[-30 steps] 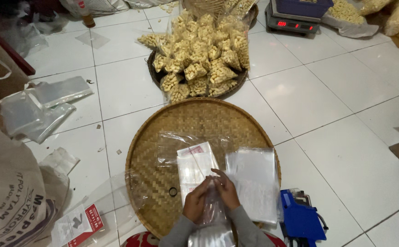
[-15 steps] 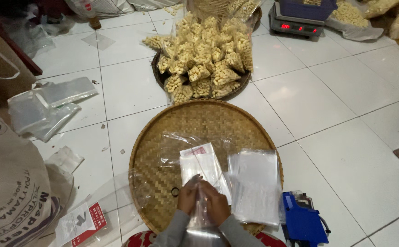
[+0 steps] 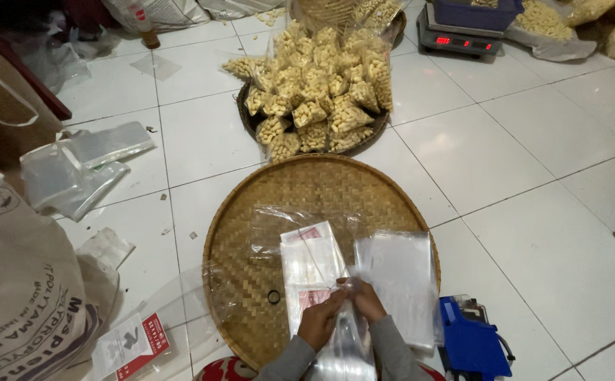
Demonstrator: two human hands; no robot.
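At six o'clock on the woven tray [image 3: 251, 212], the left hand [image 3: 319, 319] and right hand [image 3: 366, 300] met close together, both sets of fingers pinched shut on the top of a clear bag [image 3: 346, 346] that hung down between the grey sleeves. Just beyond the hands, toward twelve, lay a stack of bags [image 3: 312, 257] with red-printed labels; at three o'clock of it sat a second stack [image 3: 398, 279] of plain clear ones. Past the tray at twelve, a dark basket [image 3: 247, 113] was heaped with filled snack packs [image 3: 314, 92]. A scale [image 3: 459, 35] stood at one o'clock, a blue tool [image 3: 473, 346] at four, loose plastic [image 3: 75, 169] at nine, and a sack [image 3: 18, 296] at eight.
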